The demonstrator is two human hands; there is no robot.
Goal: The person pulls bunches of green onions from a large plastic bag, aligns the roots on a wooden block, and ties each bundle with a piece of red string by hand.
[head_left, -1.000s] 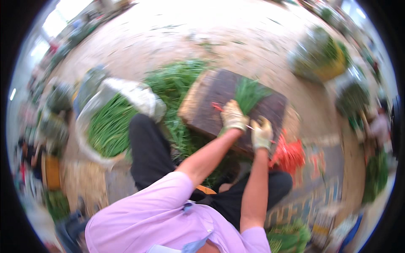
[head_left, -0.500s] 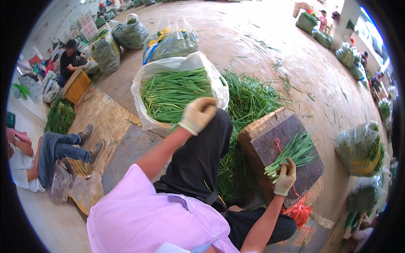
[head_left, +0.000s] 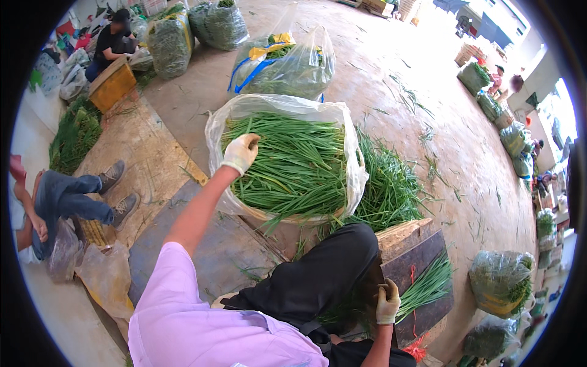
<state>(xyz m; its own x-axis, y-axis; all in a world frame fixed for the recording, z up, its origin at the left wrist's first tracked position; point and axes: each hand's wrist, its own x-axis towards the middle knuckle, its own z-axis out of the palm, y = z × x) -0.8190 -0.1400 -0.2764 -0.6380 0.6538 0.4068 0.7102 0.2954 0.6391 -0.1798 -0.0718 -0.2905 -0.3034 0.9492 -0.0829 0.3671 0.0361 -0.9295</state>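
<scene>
My left hand (head_left: 241,153), in a pale work glove, is over the left part of a heap of long green chives (head_left: 293,165). Its fingers are curled in; whatever they hold is hidden. The chives fill a basket lined with white plastic (head_left: 358,144). My right hand (head_left: 387,302), also gloved, has its fingers bent together at the left edge of a dark-topped block (head_left: 443,241). Just beside it a smaller bunch of chives (head_left: 428,286) lies on the block, across a red tie (head_left: 413,274). I cannot make out anything in the right fingers.
Loose greens (head_left: 394,189) are piled on the floor right of the basket. A clear bag of greens (head_left: 284,67) stands behind it. Another person's legs (head_left: 79,196) stretch out at the left. A full bag (head_left: 501,284) sits at the right, and red strings (head_left: 416,350) hang below the block.
The view has shifted, with the basket now lower and more central. My left hand has moved from above my knee to the chives in the basket. My right hand has shifted off the bunch's near end.
</scene>
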